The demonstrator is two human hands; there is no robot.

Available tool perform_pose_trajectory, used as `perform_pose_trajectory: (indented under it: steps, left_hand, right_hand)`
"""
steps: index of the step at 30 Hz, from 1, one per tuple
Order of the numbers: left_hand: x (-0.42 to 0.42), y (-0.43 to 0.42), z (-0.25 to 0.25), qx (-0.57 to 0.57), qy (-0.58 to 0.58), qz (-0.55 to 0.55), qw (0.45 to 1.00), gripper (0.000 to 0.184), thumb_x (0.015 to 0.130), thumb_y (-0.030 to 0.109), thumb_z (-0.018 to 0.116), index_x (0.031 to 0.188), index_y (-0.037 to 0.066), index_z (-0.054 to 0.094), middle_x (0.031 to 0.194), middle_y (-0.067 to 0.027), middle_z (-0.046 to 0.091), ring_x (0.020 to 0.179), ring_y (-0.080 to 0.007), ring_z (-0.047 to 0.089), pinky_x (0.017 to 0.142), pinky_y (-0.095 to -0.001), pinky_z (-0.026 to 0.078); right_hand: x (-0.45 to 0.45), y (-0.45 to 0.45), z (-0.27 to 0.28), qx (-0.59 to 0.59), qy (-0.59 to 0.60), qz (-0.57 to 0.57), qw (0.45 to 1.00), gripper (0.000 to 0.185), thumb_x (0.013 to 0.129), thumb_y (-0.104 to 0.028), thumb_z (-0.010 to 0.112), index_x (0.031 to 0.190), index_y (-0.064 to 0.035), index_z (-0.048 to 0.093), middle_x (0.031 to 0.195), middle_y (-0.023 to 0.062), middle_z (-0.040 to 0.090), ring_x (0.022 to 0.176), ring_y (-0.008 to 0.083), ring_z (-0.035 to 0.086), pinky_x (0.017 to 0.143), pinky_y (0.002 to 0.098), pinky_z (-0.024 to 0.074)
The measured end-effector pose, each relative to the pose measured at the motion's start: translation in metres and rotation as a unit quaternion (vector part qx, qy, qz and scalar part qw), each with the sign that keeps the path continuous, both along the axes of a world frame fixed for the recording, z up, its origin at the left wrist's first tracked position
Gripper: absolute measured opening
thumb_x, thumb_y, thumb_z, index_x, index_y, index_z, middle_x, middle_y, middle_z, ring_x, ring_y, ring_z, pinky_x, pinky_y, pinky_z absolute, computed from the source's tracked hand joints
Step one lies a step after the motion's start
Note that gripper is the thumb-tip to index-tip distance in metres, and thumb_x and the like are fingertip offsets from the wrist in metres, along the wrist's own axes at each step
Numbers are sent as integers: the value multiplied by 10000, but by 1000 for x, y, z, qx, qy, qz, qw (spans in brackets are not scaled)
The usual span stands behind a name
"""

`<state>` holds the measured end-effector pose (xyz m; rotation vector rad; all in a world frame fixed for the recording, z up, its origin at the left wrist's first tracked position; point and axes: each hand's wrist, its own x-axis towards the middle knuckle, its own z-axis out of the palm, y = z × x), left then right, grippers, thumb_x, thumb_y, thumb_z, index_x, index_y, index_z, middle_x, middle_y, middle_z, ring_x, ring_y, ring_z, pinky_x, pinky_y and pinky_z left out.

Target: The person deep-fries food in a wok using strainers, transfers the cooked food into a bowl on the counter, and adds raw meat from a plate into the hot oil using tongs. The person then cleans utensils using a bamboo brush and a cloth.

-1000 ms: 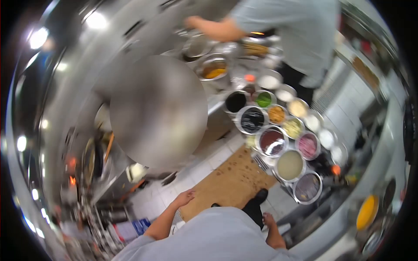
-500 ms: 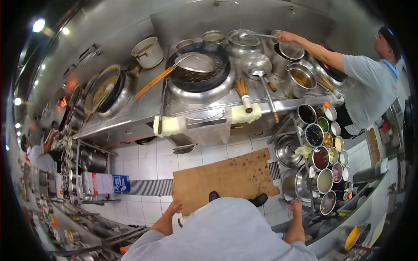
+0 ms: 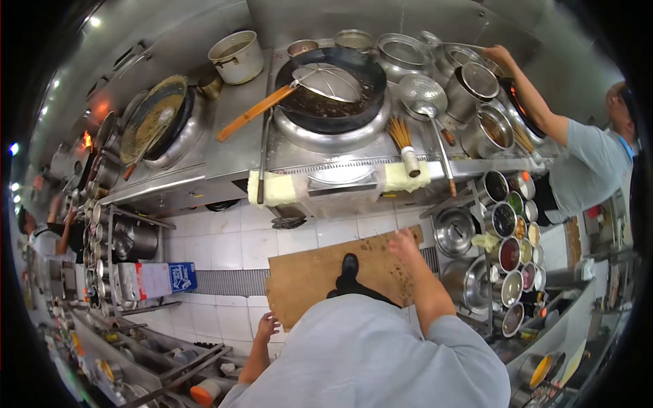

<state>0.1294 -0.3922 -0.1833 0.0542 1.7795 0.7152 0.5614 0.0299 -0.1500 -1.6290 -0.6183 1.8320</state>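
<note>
My right hand (image 3: 406,246) is stretched forward above the brown floor mat (image 3: 306,279); it looks slightly blurred and holds nothing visible, fingers loosely apart. Low at my left side hangs my left hand (image 3: 267,326), open and empty, near the mat's corner. Ahead on the stove, a large black wok (image 3: 299,112) holds dark liquid. Across its rim rests a wire-mesh strainer (image 3: 330,80) with a long wooden handle. To the right of the wok lie a bamboo brush (image 3: 403,143) and a perforated ladle (image 3: 423,94). Neither hand touches any of these.
A co-worker (image 3: 592,163) at the right reaches over the stove with a ladle. Containers of sauces and ingredients (image 3: 503,221) stand on a rack at my right. A second wok (image 3: 153,122) sits at left. A blue-and-white box (image 3: 182,277) is on the lower left rack.
My right hand has swung forward and inward from beside the right-hand rack. One foot has stepped forward on the mat. The stove appears shifted slightly right in view; the co-worker's arm still reaches out.
</note>
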Motion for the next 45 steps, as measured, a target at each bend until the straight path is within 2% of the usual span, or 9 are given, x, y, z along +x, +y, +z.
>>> perform_pose_trajectory:
  steps: [8, 12, 20, 25, 28, 34, 37, 42, 45]
  left_hand:
    - [-39, 86, 86, 75, 92, -34, 992, 412, 884, 189, 562, 1276, 95, 480, 975, -80, 622, 843, -183, 638, 626, -323, 527]
    - [-64, 175, 76, 94, 97, -133, 982, 367, 889, 201, 559, 1232, 79, 519, 981, -90, 623, 863, -165, 626, 662, -286, 517]
    - [5, 345, 48, 266, 71, -470, 839, 487, 835, 312, 637, 1270, 127, 521, 1040, -123, 650, 904, -258, 643, 783, -348, 513]
    - [59, 377, 50, 394, 149, -590, 688, 431, 807, 301, 616, 1190, 107, 590, 1048, -143, 672, 961, -302, 643, 820, -418, 493]
    - [59, 389, 89, 336, 116, -635, 686, 353, 810, 233, 560, 1101, 45, 627, 1005, -163, 673, 921, -296, 644, 796, -402, 493]
    - [61, 413, 64, 137, -605, -289, 729, 340, 939, 333, 506, 1076, 28, 562, 899, -87, 622, 823, -206, 591, 739, -344, 489]
    - [84, 414, 101, 308, -286, -207, 883, 256, 946, 254, 505, 1141, 94, 549, 862, -83, 602, 790, -209, 591, 703, -357, 494]
    - [58, 393, 187, 587, 428, -393, 564, 567, 745, 18, 644, 1283, 128, 501, 1130, -147, 533, 1055, -333, 510, 867, -455, 412]
    - [41, 359, 181, 537, 462, -375, 599, 587, 748, 166, 689, 1300, 147, 491, 1216, -160, 500, 1135, -336, 459, 935, -443, 380]
  right_hand:
    - [-125, 150, -114, -136, 315, -173, 923, 313, 815, -67, 545, 1122, -62, 486, 873, 109, 514, 707, 240, 564, 721, 469, 562]
    - [-145, 78, -77, -48, 1, 186, 981, 383, 772, -195, 660, 1116, -70, 545, 886, 133, 582, 734, 244, 579, 744, 440, 533]
    - [-85, -8, -109, 188, -533, 425, 707, 435, 802, -252, 646, 1188, -58, 598, 1212, 130, 596, 1145, 275, 549, 892, 434, 455]
    - [-150, -34, 59, 14, 169, 201, 965, 438, 884, -359, 589, 1222, -81, 563, 1107, 110, 632, 974, 232, 634, 747, 406, 529]
    - [-181, -55, 65, -8, -14, -79, 997, 413, 920, -331, 524, 1261, -99, 510, 1170, 80, 594, 1031, 237, 608, 790, 444, 523]
    - [-248, -65, 42, 50, 349, -154, 923, 437, 952, -394, 427, 1257, -93, 515, 1190, 103, 591, 1091, 262, 570, 888, 433, 481]
    - [-282, -57, 83, 127, 326, -237, 906, 458, 961, -415, 388, 1250, -85, 520, 1204, 111, 586, 1112, 273, 556, 931, 430, 457]
    - [-287, -55, 121, 83, 337, -258, 902, 442, 966, -378, 348, 1234, -83, 539, 1223, 124, 581, 1128, 279, 548, 1000, 437, 413]
    - [-268, -32, 90, 46, 316, -192, 928, 473, 968, -394, 332, 1283, -83, 499, 1248, 132, 567, 1149, 294, 536, 1011, 459, 400]
